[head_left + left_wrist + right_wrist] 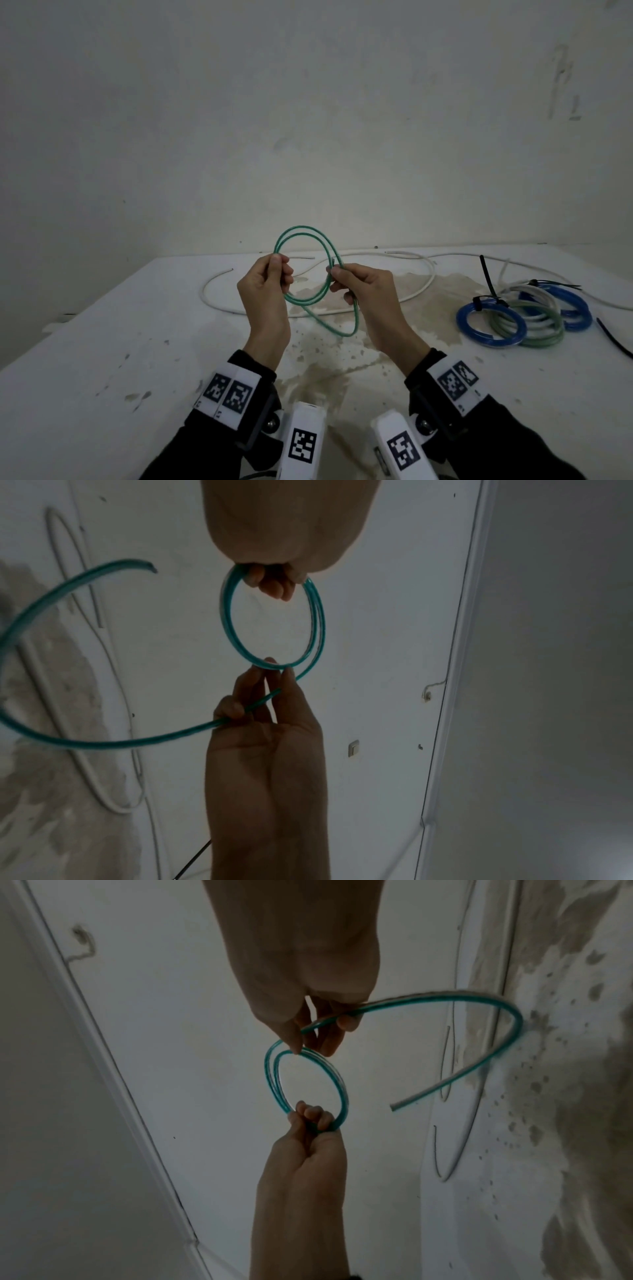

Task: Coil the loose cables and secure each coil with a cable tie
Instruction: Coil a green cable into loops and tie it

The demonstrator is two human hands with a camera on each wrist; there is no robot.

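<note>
I hold a green cable [301, 228] up over the white table [102, 342], wound into a small ring of two turns. My left hand [282, 270] grips the ring's left side in curled fingers. On the ring's right side my right hand [337, 274] pinches it, and the loose tail runs through those fingers and hangs in a curve below. In the left wrist view the left hand [274, 582] is at the top of the green cable [226, 626], the right hand [263, 683] below it. In the right wrist view the right hand [318, 1031] is above the green cable [268, 1074], the left hand [311, 1121] below it.
Loose white cables [212, 277] lie across the table behind my hands. At the right sit tied coils, blue [489, 322] and pale green [541, 332], with black cable ties [488, 277] sticking up. A loose black tie [613, 337] lies at the far right. A stained patch spreads under the hands.
</note>
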